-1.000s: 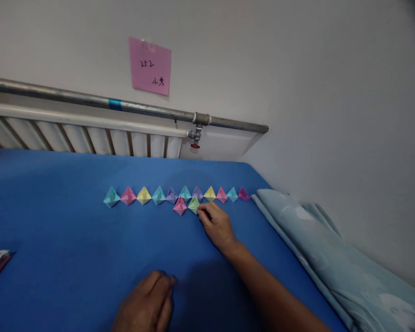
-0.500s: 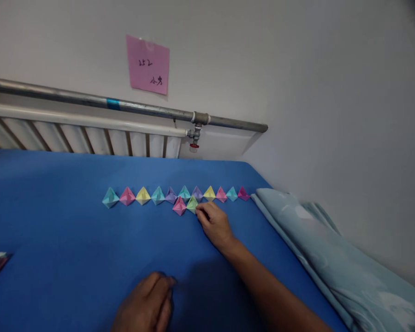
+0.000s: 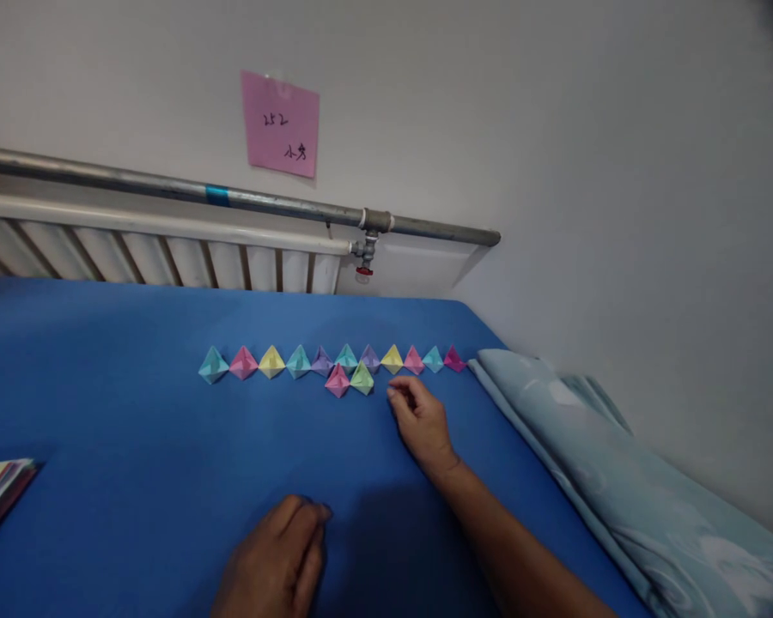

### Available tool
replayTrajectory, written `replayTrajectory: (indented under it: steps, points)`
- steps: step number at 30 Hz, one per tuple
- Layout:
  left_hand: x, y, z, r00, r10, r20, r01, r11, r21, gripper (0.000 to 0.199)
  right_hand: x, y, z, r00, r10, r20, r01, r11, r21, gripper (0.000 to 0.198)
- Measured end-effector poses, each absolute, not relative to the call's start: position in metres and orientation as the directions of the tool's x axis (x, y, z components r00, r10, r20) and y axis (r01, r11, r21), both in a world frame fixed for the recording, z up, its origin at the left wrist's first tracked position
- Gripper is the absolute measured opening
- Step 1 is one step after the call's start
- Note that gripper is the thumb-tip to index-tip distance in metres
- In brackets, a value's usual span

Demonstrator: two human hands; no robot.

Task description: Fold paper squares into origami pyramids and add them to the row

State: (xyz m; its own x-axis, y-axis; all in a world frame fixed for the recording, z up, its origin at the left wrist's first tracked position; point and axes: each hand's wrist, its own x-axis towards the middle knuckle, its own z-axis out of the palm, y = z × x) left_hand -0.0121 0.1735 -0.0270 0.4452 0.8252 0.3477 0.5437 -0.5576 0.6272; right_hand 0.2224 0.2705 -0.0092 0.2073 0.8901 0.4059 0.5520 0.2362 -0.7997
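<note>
Small folded paper boats (image 3: 271, 362) in blue, pink, yellow and purple stand side by side in a long row. In front of the row's middle stand a pink paper boat (image 3: 337, 381) and a light green paper boat (image 3: 362, 378), touching each other at their tips. Just right of the green boat is my right hand (image 3: 422, 425), fingers bent, thumb and fingertips slightly apart, holding nothing and clear of the boat. My left hand (image 3: 274, 558) rests low on the blue surface with its fingers curled in; nothing shows in it.
The blue tabletop (image 3: 135, 412) runs back to a white radiator (image 3: 193, 262) and a metal pipe (image 3: 283, 202) with a red-handled valve. Folded pale blue cloth (image 3: 593, 463) lies along the right side. At the left edge is a stack of coloured paper (image 3: 3, 493).
My right hand has let go of the green boat and drawn away to the right. The green boat stays beside the pink one. My left hand has barely moved; the view shifted slightly.
</note>
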Motion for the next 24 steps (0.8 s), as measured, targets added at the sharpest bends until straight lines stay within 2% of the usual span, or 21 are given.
replayTrajectory:
  steps: [5,10,17,24]
  points:
    - [-0.008,0.173,-0.022,0.373,0.859,0.35,0.527,-0.507,0.682,0.021,0.229,0.28,-0.011,0.298,0.896,0.328,0.439,0.176,-0.881,0.018]
    - [-0.011,0.178,-0.019,0.299,0.896,0.328,0.527,-0.442,0.726,0.021,0.231,0.284,-0.012,0.34,0.891,0.302,0.384,0.162,-0.909,0.019]
    - [-0.021,0.191,-0.018,0.214,0.922,0.322,0.572,-0.385,0.724,0.026,0.225,0.273,-0.01,0.349,0.869,0.352,0.413,0.195,-0.889,0.017]
    - [-0.023,0.189,-0.013,0.203,0.94,0.273,0.629,-0.339,0.7,0.026,0.209,0.239,-0.008,0.287,0.878,0.385,0.469,0.221,-0.855,0.017]
